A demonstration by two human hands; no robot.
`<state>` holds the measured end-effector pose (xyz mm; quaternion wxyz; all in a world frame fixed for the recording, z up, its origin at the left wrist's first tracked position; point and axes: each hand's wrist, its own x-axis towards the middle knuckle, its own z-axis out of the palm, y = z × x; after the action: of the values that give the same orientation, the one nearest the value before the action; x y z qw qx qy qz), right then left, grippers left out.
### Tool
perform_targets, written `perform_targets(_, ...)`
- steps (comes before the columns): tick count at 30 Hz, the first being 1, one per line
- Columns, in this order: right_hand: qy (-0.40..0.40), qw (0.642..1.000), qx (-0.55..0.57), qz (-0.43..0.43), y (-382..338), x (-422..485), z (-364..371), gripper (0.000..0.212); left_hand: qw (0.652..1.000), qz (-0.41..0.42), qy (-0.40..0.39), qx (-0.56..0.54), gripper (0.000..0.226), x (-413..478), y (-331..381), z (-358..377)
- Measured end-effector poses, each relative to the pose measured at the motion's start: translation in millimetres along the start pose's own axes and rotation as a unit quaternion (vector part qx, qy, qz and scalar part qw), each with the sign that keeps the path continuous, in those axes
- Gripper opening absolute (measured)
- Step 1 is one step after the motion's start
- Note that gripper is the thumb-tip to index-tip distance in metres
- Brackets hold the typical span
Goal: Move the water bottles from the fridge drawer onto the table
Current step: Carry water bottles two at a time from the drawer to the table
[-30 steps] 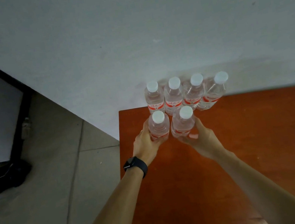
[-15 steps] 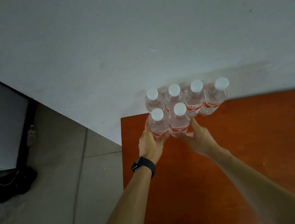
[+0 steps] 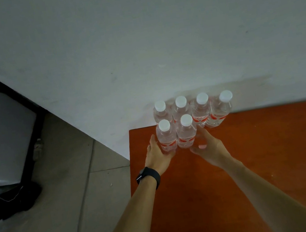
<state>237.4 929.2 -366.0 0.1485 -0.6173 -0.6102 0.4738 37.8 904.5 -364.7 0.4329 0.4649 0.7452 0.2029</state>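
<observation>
At the counter's (image 3: 257,158) far left corner, left hand (image 3: 158,155) cups the front-left bottle (image 3: 166,138), fingers loosely around it; right hand (image 3: 209,149) hangs open, just off the front-right bottle (image 3: 187,133). Four bottles (image 3: 200,111) line the wall behind. Best release gently, keeping both upright

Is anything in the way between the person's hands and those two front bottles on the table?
Nothing visible is. The left hand lies against the front left bottle, and the right hand sits just beside the front right bottle. Both bottles already stand on the table, in front of the back row of four bottles.
</observation>
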Motion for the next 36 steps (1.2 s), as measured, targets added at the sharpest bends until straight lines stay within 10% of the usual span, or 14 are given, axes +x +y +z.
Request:
perform_targets(7, 0.035, 0.992, -0.120, -0.012, 7.2, -88.0, -39.4, 0.050, 0.982, 0.016, -0.092, 0.165, 0.059, -64.5, 2.4, 0.2)
perform_targets(16, 0.154, 0.954, -0.255, 0.041, 58.0, -262.9, -103.1, 0.043, 0.854, 0.297, -0.140, 0.403, 0.047, -146.2, 100.0, 78.7)
perform_targets(36, 0.539, 0.739, -0.180, 0.362, 266.6, -852.7, -215.5, 0.045, 0.522, 0.756, -0.200, 0.339, 0.047, -629.3, 290.1, 445.3)
